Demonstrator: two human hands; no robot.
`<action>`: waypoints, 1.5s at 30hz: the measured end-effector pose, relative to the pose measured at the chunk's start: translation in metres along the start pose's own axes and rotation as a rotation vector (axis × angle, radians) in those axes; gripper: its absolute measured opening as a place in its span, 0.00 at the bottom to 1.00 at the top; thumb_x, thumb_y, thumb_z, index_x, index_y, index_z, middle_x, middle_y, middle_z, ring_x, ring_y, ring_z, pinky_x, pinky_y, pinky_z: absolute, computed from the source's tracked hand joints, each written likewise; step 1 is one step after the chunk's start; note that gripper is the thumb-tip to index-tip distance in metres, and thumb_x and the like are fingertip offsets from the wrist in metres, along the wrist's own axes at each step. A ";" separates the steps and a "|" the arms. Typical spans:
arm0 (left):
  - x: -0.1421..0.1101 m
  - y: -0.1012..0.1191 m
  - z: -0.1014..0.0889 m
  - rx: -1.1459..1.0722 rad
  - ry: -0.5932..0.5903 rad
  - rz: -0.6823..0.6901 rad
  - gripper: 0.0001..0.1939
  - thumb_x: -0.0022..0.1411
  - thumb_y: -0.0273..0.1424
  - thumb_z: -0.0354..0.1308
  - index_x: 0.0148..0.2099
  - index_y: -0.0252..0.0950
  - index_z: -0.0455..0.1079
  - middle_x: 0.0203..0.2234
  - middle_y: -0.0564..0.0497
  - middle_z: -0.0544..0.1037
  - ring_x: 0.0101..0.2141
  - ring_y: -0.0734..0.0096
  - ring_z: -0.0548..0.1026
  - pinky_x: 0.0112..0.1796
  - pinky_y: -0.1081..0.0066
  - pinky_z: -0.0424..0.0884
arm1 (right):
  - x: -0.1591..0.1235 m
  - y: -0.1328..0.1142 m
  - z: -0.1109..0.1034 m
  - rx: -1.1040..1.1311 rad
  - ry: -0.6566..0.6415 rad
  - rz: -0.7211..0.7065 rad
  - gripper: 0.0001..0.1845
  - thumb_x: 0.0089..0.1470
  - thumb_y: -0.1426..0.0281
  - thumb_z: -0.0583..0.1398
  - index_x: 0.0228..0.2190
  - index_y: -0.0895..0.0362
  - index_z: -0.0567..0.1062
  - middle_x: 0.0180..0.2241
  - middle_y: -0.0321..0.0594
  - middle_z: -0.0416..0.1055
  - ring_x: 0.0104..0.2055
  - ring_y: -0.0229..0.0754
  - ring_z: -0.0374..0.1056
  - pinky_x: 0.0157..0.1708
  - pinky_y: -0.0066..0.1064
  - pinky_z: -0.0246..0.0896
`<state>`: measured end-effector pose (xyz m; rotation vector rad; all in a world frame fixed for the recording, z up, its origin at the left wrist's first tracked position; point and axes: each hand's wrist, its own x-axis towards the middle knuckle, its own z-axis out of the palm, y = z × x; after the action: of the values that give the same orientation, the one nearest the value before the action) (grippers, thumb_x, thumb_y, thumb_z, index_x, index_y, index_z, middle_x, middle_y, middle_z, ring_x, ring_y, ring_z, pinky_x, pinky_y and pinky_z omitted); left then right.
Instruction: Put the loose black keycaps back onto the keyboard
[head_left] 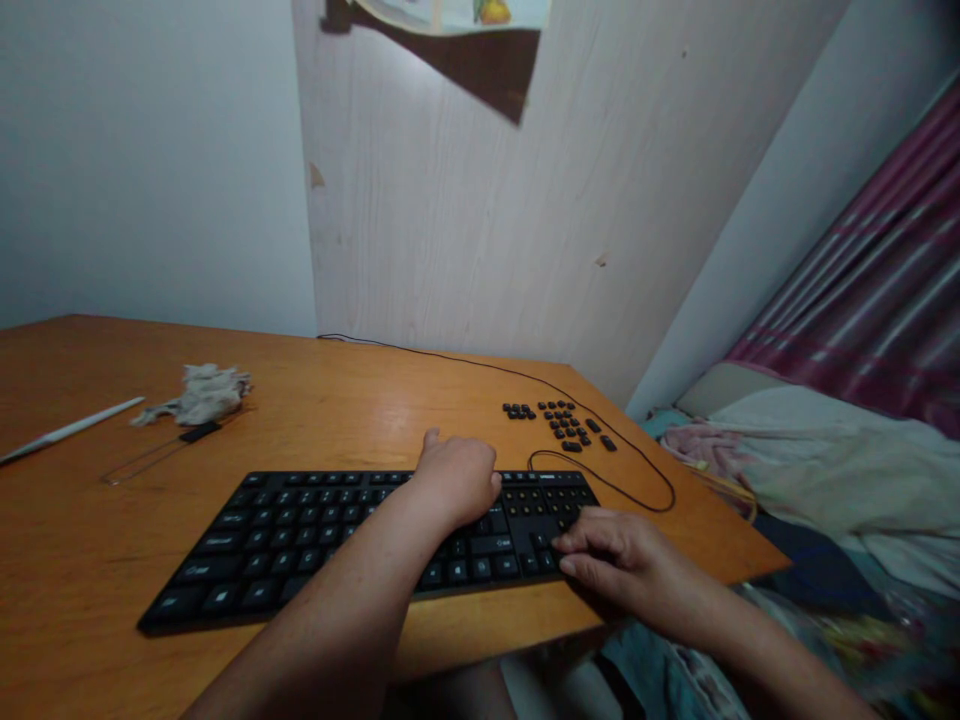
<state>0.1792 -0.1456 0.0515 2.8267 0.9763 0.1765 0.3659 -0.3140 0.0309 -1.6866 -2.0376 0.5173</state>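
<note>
A black keyboard (300, 545) lies slightly turned on the wooden table. Key caps are off part of its right end, where small yellowish stems show. My left hand (459, 478) rests over the back right part of the keys, its fingers curled and one finger sticking out at the far side. Whatever is beneath those fingers is hidden. At the right front corner my right hand (619, 558) is closed on the keyboard, fingertips and thumb near the last keys. Several loose black key caps (564, 420) are laid out in groups behind the keyboard.
A thin black cable (607, 492) loops behind the keyboard toward the wall. On the left lie a crumpled grey cloth (206, 394), a wire tool with a black handle (200, 431) and a white pen-like stick (75, 428). Past the table's right edge is bedding (847, 490).
</note>
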 end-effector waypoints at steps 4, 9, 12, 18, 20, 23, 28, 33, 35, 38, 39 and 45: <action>0.000 0.001 0.000 0.012 0.008 -0.012 0.15 0.63 0.36 0.50 0.38 0.36 0.77 0.39 0.39 0.82 0.44 0.49 0.77 0.56 0.38 0.56 | 0.002 0.004 -0.001 0.022 -0.012 -0.022 0.11 0.63 0.63 0.58 0.34 0.56 0.77 0.32 0.37 0.73 0.35 0.38 0.69 0.36 0.29 0.61; 0.000 0.001 -0.001 0.009 -0.006 -0.010 0.15 0.63 0.36 0.50 0.38 0.36 0.77 0.38 0.40 0.82 0.44 0.50 0.77 0.55 0.40 0.58 | 0.001 0.004 0.001 0.060 0.015 0.021 0.12 0.63 0.62 0.58 0.36 0.56 0.78 0.33 0.38 0.74 0.36 0.39 0.70 0.37 0.30 0.63; 0.000 0.000 0.000 0.009 -0.004 -0.014 0.15 0.63 0.37 0.51 0.38 0.36 0.77 0.38 0.40 0.82 0.44 0.50 0.77 0.56 0.39 0.56 | -0.001 0.003 0.001 0.001 0.020 0.019 0.11 0.63 0.63 0.59 0.38 0.55 0.78 0.33 0.38 0.73 0.36 0.39 0.70 0.37 0.30 0.62; 0.001 -0.001 0.000 -0.007 -0.017 -0.006 0.15 0.63 0.36 0.50 0.38 0.36 0.77 0.39 0.39 0.81 0.44 0.48 0.77 0.56 0.37 0.55 | -0.004 0.008 0.001 0.007 0.055 0.023 0.11 0.63 0.63 0.58 0.40 0.54 0.78 0.35 0.39 0.74 0.37 0.40 0.70 0.38 0.31 0.64; 0.001 -0.001 -0.001 -0.011 -0.021 -0.007 0.15 0.64 0.36 0.50 0.38 0.36 0.77 0.39 0.39 0.82 0.44 0.48 0.77 0.56 0.38 0.55 | -0.004 0.009 0.001 0.014 0.064 0.024 0.11 0.63 0.63 0.59 0.40 0.54 0.78 0.35 0.39 0.74 0.37 0.40 0.70 0.38 0.32 0.64; 0.000 -0.001 0.000 -0.014 -0.007 -0.011 0.15 0.64 0.37 0.50 0.38 0.37 0.77 0.39 0.40 0.82 0.44 0.49 0.77 0.56 0.38 0.55 | -0.005 0.010 0.001 0.024 0.073 0.027 0.11 0.62 0.63 0.59 0.40 0.54 0.78 0.34 0.39 0.74 0.37 0.40 0.70 0.38 0.31 0.63; 0.000 0.000 0.000 -0.002 -0.007 -0.005 0.15 0.63 0.36 0.50 0.38 0.36 0.77 0.39 0.39 0.82 0.44 0.48 0.77 0.55 0.38 0.56 | -0.006 0.006 0.003 0.037 0.070 0.023 0.10 0.62 0.63 0.59 0.39 0.54 0.78 0.34 0.38 0.73 0.37 0.40 0.70 0.38 0.31 0.63; 0.001 0.000 0.001 0.005 -0.015 -0.014 0.16 0.64 0.37 0.50 0.38 0.36 0.76 0.40 0.39 0.81 0.44 0.49 0.77 0.56 0.38 0.55 | -0.006 -0.001 0.005 0.007 0.057 0.032 0.10 0.63 0.63 0.58 0.39 0.54 0.78 0.34 0.39 0.73 0.37 0.40 0.70 0.38 0.32 0.63; 0.001 0.000 0.001 0.011 -0.014 -0.016 0.16 0.64 0.37 0.50 0.38 0.36 0.76 0.40 0.39 0.82 0.44 0.49 0.77 0.56 0.38 0.55 | -0.006 -0.004 0.005 -0.007 0.048 0.031 0.10 0.63 0.64 0.58 0.39 0.54 0.78 0.34 0.38 0.73 0.37 0.40 0.70 0.38 0.31 0.63; 0.001 0.000 0.002 0.016 0.001 -0.014 0.16 0.64 0.38 0.49 0.38 0.36 0.76 0.40 0.39 0.82 0.44 0.49 0.77 0.56 0.39 0.57 | -0.007 -0.007 0.005 -0.027 0.042 0.038 0.09 0.63 0.66 0.58 0.39 0.53 0.78 0.34 0.38 0.72 0.38 0.40 0.69 0.38 0.31 0.63; 0.001 0.000 0.001 0.013 0.004 -0.014 0.16 0.64 0.38 0.49 0.38 0.36 0.76 0.40 0.39 0.82 0.44 0.49 0.77 0.56 0.39 0.57 | -0.007 -0.008 0.005 -0.034 0.041 0.044 0.08 0.63 0.67 0.58 0.39 0.54 0.77 0.35 0.38 0.72 0.38 0.40 0.69 0.38 0.31 0.63; 0.000 0.001 -0.001 -0.002 -0.011 -0.005 0.16 0.64 0.37 0.49 0.38 0.35 0.77 0.39 0.38 0.81 0.44 0.48 0.77 0.55 0.38 0.57 | -0.005 -0.012 0.003 -0.073 0.022 0.068 0.07 0.61 0.70 0.58 0.39 0.54 0.77 0.36 0.39 0.72 0.40 0.41 0.69 0.39 0.32 0.63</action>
<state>0.1795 -0.1458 0.0523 2.8200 0.9808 0.1604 0.3552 -0.3215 0.0339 -1.8020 -2.0113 0.4495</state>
